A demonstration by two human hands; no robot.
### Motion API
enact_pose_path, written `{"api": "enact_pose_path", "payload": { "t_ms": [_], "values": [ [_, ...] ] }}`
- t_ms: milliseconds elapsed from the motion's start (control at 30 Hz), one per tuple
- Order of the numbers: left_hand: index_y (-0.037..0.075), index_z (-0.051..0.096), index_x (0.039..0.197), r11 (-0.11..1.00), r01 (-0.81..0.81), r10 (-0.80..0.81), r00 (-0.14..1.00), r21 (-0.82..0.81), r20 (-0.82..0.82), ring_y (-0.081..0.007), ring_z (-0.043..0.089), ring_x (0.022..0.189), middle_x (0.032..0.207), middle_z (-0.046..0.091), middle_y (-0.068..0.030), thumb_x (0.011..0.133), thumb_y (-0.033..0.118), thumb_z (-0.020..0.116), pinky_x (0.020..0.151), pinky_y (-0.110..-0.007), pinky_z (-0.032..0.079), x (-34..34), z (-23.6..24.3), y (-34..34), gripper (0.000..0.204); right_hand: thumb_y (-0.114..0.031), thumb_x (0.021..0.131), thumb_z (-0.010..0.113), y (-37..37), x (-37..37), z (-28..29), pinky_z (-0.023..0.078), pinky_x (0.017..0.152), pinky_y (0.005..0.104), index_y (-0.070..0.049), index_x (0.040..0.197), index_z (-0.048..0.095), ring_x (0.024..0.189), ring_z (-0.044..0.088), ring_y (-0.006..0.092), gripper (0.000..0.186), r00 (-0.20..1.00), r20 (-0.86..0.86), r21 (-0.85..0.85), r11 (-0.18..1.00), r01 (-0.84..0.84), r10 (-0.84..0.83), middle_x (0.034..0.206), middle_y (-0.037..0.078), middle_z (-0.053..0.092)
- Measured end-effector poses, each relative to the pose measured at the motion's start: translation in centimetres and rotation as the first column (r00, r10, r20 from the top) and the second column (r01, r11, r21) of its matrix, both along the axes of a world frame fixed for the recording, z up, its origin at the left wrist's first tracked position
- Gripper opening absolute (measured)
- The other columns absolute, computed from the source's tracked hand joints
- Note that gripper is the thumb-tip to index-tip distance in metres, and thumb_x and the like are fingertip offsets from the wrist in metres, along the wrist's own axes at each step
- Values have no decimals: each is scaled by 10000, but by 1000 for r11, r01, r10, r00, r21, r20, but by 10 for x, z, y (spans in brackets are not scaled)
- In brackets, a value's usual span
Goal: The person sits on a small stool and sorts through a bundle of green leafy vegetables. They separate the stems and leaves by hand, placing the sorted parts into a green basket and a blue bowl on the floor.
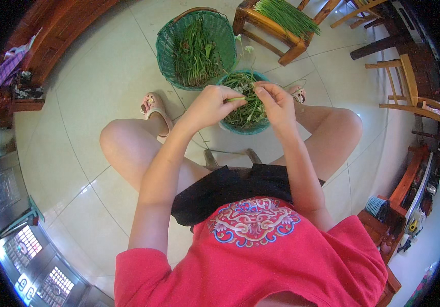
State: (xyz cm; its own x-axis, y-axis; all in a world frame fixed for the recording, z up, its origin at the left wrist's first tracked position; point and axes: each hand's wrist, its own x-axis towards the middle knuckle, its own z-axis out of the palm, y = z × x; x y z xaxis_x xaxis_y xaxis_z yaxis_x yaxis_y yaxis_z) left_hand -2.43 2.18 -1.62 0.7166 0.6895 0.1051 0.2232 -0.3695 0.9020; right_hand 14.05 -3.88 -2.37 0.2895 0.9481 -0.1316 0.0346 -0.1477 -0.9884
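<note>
My left hand (220,102) is closed around a thin pale-green stalk held level above a round green basin (244,128) full of tangled green stems with small white flower heads. My right hand (274,102) is beside it, thumb and forefinger pinched together near thin stems; what exactly they hold is too small to make out. Behind the basin at the left stands a larger woven green basket (166,59) with a handle, containing loose green stalks (194,59). A neat bundle of long green stalks (286,18) lies on a wooden stool (266,41) at the top.
I sit with my legs spread either side of the basin on a tiled floor (71,169). Wooden chairs (409,87) stand at the right, wooden furniture (56,46) at the upper left, a metal door (2,189) at the left and a small blue basket (375,204) at the lower right.
</note>
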Motion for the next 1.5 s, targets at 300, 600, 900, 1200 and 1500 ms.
{"api": "enact_pose_path", "payload": {
  "t_ms": [300,600,900,1200,1500],
  "values": [
    [-5,592,770,993,-94,97,995,-66,33,-215,510,519,605,544,-145,732,138,566,518,-295,399,-3,1,1,150,-226,805,530,-4,19,7,338,816,330,-69,902,556,945,479,133,187,916,-352,-213,969,122,-193,923,22,565],
    [-2,607,819,988,-153,152,987,-25,-61,-205,534,536,654,584,-138,735,139,570,532,-283,417,-9,1,4,169,-258,787,547,-10,51,-10,338,816,347,-59,906,557,929,476,129,232,909,-338,-203,962,184,-246,909,27,563],
    [-3,628,758,899,-190,235,970,-395,67,-48,475,571,624,584,-13,762,187,578,527,-214,376,0,1,-3,196,-163,795,540,-10,41,-24,353,836,250,7,1039,521,977,473,117,298,981,32,-292,941,-173,190,1040,84,541],
    [1,624,734,812,-223,351,925,-539,146,-30,442,573,612,561,22,763,176,588,524,-198,356,14,-7,-10,181,-145,813,523,2,-13,9,414,762,307,-20,967,545,840,527,146,199,778,-619,-73,994,81,-108,893,64,576],
    [-34,566,982,858,-172,255,960,-484,111,-70,534,769,881,599,-62,734,122,628,702,-206,422,3,3,-8,299,-142,786,569,-1,-6,16,395,638,188,-13,858,602,692,497,48,151,941,-335,2,998,62,-58,758,-4,578]
  ]
}}
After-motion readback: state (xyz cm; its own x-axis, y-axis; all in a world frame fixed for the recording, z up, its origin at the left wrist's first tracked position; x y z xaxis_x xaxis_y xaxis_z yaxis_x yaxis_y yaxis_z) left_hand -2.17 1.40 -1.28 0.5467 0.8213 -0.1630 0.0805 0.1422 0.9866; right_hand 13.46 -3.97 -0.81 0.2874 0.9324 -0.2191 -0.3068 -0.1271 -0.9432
